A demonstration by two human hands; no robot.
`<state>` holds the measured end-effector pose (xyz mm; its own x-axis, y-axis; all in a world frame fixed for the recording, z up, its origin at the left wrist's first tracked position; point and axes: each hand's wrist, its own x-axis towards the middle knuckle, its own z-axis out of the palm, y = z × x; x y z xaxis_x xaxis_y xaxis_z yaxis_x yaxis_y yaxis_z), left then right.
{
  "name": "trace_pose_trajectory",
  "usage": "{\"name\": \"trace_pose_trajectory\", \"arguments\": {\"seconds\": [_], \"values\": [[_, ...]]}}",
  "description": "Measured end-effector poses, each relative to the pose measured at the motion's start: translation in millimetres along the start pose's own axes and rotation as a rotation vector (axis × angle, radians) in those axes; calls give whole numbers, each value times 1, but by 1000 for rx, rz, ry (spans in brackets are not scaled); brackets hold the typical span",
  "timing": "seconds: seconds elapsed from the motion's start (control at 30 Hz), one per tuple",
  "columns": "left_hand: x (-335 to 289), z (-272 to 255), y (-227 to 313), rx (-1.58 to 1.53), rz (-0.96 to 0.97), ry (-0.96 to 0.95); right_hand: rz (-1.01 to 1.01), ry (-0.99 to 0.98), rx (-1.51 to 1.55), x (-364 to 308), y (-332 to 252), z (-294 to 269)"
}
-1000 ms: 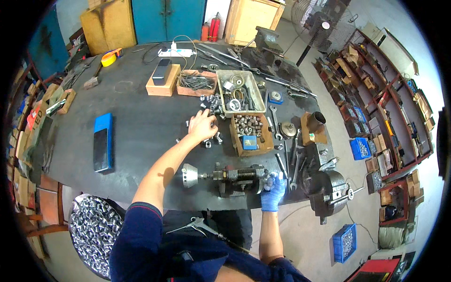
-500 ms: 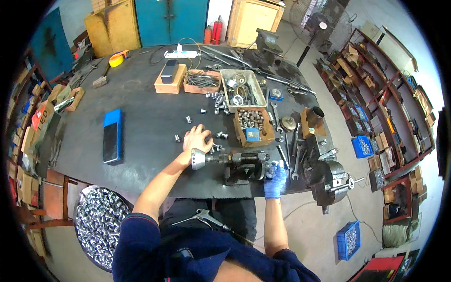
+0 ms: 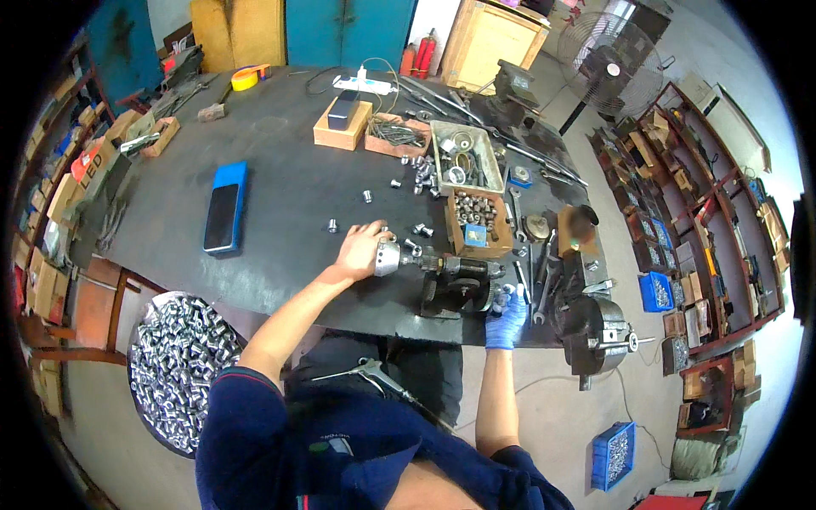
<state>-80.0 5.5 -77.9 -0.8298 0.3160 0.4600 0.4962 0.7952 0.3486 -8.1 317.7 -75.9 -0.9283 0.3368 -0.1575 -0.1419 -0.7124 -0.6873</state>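
A small bench fixture [image 3: 459, 287] with a dark body stands near the table's front edge. At its left end is a silver chuck [image 3: 388, 257]. My bare left hand [image 3: 361, 250] lies against the chuck's far left side, its fingers curled; what they hold is hidden. My right hand [image 3: 505, 321], in a blue glove, is closed at the fixture's right end beside a dark round wheel. Shiny metal shows at its fingers, too small to name. Loose silver metal fittings [image 3: 332, 225] lie on the table beyond my left hand, several of them near the chuck.
A cardboard box [image 3: 481, 242] of small metal parts stands behind the fixture, a grey tray [image 3: 439, 174] beyond it. Wrenches [image 3: 541, 293] and a bench vise [image 3: 595, 327] are at right. A blue-cased phone-like device [image 3: 225, 212] lies left. A round tub [image 3: 174, 450] of fittings stands lower left.
The view has shifted, so the table sits further right and higher. My left hand has come closer in against the chuck. My right hand stays at the fixture's right end.
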Motion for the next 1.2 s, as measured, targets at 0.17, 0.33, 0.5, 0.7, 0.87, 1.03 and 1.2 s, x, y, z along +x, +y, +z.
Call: {"name": "trace_pose_trajectory", "arguments": {"seconds": [0.17, 0.33, 0.5, 0.7, 0.87, 1.03, 1.2], "values": [[-12, -47, -30, 45, -186, 245, -46, 2, -3, -2, -2, -1], [-26, -53, -75, 290, -246, -21, -23, 30, 12, 2, 1, -4], [-13, -45, -65, 318, -253, -54, -36, 69, -2, -3, -2, 3], [-8, -27, -76, 363, -138, -81, -37, 92, -15, 2, 0, 1], [0, -37, -64, 255, -35, -100, -15, 51, 6, 8, 0, -12], [10, -36, -68, 286, 25, -219, 59, 50, 7, 5, -3, -4], [20, -34, -71, 327, 5, -257, 92, 34, 28, 8, -3, -7]]}}
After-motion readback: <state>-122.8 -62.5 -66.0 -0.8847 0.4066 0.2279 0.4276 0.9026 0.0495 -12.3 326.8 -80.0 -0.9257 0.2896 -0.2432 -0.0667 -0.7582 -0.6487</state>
